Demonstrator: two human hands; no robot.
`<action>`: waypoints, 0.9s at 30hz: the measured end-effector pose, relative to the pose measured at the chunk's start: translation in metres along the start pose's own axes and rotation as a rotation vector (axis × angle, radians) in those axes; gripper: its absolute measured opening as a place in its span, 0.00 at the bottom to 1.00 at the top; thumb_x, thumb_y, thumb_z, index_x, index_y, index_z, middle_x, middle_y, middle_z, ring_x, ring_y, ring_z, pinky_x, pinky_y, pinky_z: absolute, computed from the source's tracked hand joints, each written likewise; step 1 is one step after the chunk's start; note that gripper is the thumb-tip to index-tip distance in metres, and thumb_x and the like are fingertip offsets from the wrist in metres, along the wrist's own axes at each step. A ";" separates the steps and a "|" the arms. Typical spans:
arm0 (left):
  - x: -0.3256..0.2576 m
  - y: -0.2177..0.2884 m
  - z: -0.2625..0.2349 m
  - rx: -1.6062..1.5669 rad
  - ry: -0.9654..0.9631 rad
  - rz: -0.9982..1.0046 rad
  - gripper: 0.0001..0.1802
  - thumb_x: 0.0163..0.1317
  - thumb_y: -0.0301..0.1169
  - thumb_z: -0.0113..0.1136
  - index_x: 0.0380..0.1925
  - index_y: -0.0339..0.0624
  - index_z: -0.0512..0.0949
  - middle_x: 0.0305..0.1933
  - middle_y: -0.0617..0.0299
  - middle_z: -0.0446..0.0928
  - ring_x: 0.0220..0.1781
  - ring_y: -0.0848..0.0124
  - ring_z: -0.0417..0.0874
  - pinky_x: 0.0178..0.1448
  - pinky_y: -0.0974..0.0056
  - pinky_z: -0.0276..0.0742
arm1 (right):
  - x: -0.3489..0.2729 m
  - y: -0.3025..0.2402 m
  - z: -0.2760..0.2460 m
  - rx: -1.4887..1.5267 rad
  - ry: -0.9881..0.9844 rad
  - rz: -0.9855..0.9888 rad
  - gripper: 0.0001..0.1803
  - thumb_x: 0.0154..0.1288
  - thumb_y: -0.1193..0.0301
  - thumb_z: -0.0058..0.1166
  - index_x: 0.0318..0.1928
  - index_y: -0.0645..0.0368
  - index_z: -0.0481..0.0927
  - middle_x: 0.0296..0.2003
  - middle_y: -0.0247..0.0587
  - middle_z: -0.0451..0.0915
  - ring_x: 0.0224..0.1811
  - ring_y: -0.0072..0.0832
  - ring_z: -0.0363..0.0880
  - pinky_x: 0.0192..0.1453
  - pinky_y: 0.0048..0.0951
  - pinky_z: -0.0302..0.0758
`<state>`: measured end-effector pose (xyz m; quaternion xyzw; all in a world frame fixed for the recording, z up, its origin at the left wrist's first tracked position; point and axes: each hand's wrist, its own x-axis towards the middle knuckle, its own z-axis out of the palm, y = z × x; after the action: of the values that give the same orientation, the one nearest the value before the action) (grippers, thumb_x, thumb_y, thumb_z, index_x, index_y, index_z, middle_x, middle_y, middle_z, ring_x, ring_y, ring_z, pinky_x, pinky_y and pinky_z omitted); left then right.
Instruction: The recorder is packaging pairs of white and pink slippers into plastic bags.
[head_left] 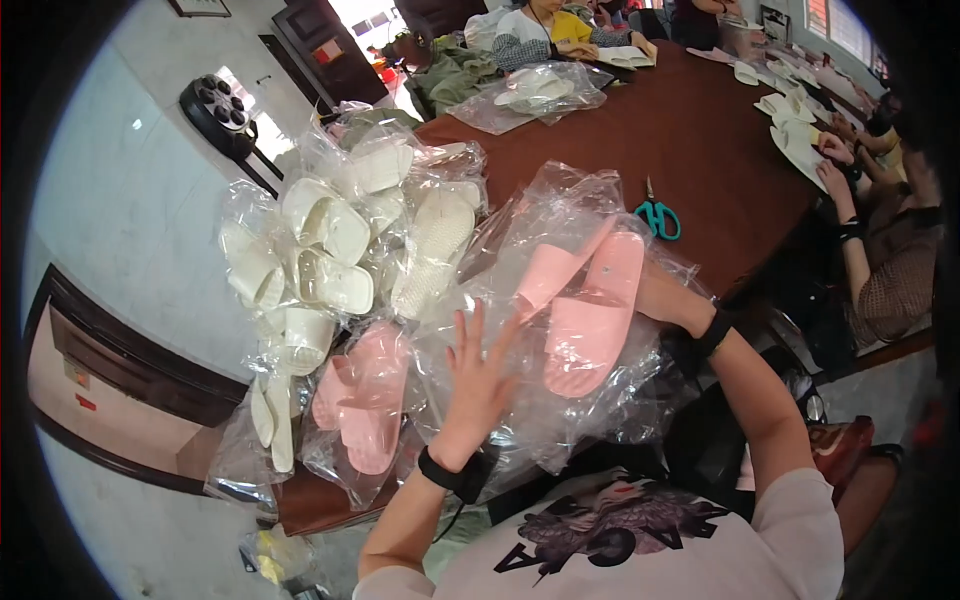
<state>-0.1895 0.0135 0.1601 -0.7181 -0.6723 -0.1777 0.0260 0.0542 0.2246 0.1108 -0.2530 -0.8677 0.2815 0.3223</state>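
A pair of pink slippers (590, 345) lies tilted in and against crumpled clear plastic, one slipper partly over the other. My right hand (668, 297) grips the pair from its right side; the slipper's edge hides most of the fingers. Left of the pair, my left hand (478, 375) is open with fingers spread, over the clear plastic bag (435, 355) and holding nothing. Nearest to its left side lies another pink pair (370, 405), bagged in clear plastic at the table's near edge.
White slippers in clear bags (325, 240) form a pile on the left. Teal-handled scissors (658, 218) lie on the brown-covered table (560, 145). Across it, a person (560, 40) handles a white piece. A co-worker's hands (832, 165) work on white pieces at the right edge.
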 end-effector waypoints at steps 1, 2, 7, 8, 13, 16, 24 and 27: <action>0.001 -0.016 0.007 -0.152 0.096 0.009 0.36 0.56 0.21 0.62 0.67 0.51 0.69 0.78 0.47 0.51 0.78 0.47 0.55 0.75 0.52 0.59 | -0.002 0.010 -0.001 -0.123 -0.057 -0.046 0.29 0.68 0.56 0.52 0.64 0.60 0.72 0.67 0.51 0.68 0.70 0.48 0.63 0.74 0.47 0.57; 0.001 -0.030 0.012 -0.304 0.192 0.018 0.35 0.55 0.18 0.61 0.65 0.51 0.71 0.77 0.47 0.55 0.78 0.47 0.57 0.74 0.53 0.61 | -0.004 0.017 -0.003 -0.245 -0.114 -0.092 0.27 0.68 0.57 0.52 0.63 0.59 0.74 0.67 0.50 0.69 0.70 0.48 0.64 0.74 0.48 0.57; 0.001 -0.053 0.004 -0.488 0.257 -0.114 0.22 0.58 0.13 0.54 0.51 0.43 0.79 0.69 0.47 0.67 0.69 0.50 0.70 0.68 0.54 0.68 | -0.005 -0.010 -0.020 -0.480 -0.271 -0.081 0.23 0.66 0.59 0.53 0.59 0.54 0.77 0.63 0.48 0.72 0.67 0.47 0.67 0.73 0.47 0.58; 0.001 -0.055 -0.001 -0.522 0.295 -0.172 0.18 0.59 0.12 0.51 0.47 0.40 0.80 0.67 0.47 0.70 0.64 0.50 0.74 0.65 0.54 0.70 | -0.004 -0.015 -0.021 -0.570 -0.234 -0.095 0.21 0.66 0.61 0.53 0.57 0.52 0.79 0.62 0.47 0.73 0.66 0.47 0.68 0.72 0.46 0.60; -0.005 -0.071 -0.003 -0.448 0.635 -0.237 0.16 0.64 0.15 0.49 0.48 0.39 0.79 0.66 0.47 0.70 0.66 0.52 0.71 0.68 0.55 0.67 | 0.001 -0.026 -0.057 -0.443 -0.210 -0.061 0.15 0.65 0.65 0.54 0.49 0.57 0.81 0.53 0.46 0.79 0.56 0.45 0.76 0.57 0.39 0.73; -0.014 -0.077 0.007 -0.487 0.743 -0.241 0.21 0.66 0.19 0.46 0.59 0.35 0.70 0.72 0.45 0.61 0.75 0.49 0.59 0.75 0.51 0.56 | 0.018 -0.046 -0.068 -0.294 0.043 0.257 0.13 0.68 0.70 0.51 0.47 0.63 0.80 0.41 0.51 0.82 0.45 0.48 0.81 0.50 0.36 0.76; -0.010 -0.077 0.011 -0.446 0.589 -0.207 0.27 0.71 0.24 0.45 0.69 0.34 0.59 0.77 0.43 0.50 0.77 0.46 0.55 0.78 0.49 0.51 | 0.072 -0.008 -0.023 0.191 0.200 0.229 0.16 0.71 0.72 0.49 0.54 0.67 0.77 0.42 0.38 0.82 0.46 0.27 0.80 0.54 0.28 0.75; -0.010 -0.081 0.019 -0.464 0.574 -0.223 0.28 0.71 0.24 0.45 0.71 0.35 0.58 0.78 0.43 0.49 0.78 0.46 0.52 0.79 0.49 0.49 | 0.083 -0.024 -0.026 0.518 0.079 0.418 0.15 0.71 0.73 0.49 0.55 0.66 0.76 0.43 0.34 0.80 0.47 0.25 0.79 0.55 0.27 0.74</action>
<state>-0.2642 0.0167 0.1236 -0.5484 -0.6536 -0.5207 0.0306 0.0111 0.2671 0.1777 -0.3461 -0.6835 0.5426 0.3445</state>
